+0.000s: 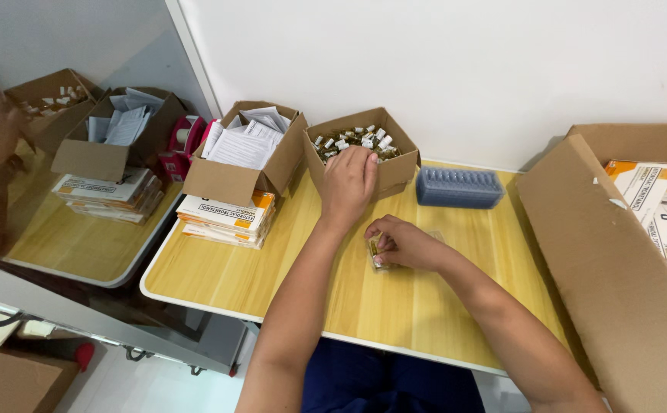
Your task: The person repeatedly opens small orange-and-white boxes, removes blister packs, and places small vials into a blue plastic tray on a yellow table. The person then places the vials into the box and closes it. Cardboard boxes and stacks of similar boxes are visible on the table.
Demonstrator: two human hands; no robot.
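1. Far left of frame: a mirror panel (58, 153) doubles the table edge, showing reflected cartons and a stack of flat packs.
2. Left of centre, upper: an open brown leaflet box (230, 180) full of folded white paper sheets. It sits on a stack of flat cartons (226, 218), white with orange bands. A pink tape dispenser (184, 141) lies just beside it, against the mirror.
3. Centre, upper: a hexagonal brown vial box (394, 172), open and packed with small amber vials with pale caps.
4. Left hand (348, 183) reaches over the near rim of the vial box, fingers curled down into the vials; whether they have hold of one cannot be told.
5. Centre: right hand (402, 245) rests on the yellow wood-grain table (234, 275), fingers bent closed over a small clear tray (375, 256) with amber vials in it.
6. Right of centre, upper: a blue ridged plastic tray (459, 187), against the white wall.
7. Right edge: a large cardboard flap (601, 268); behind it, white and orange printed cartons (643, 183) stacked upright.
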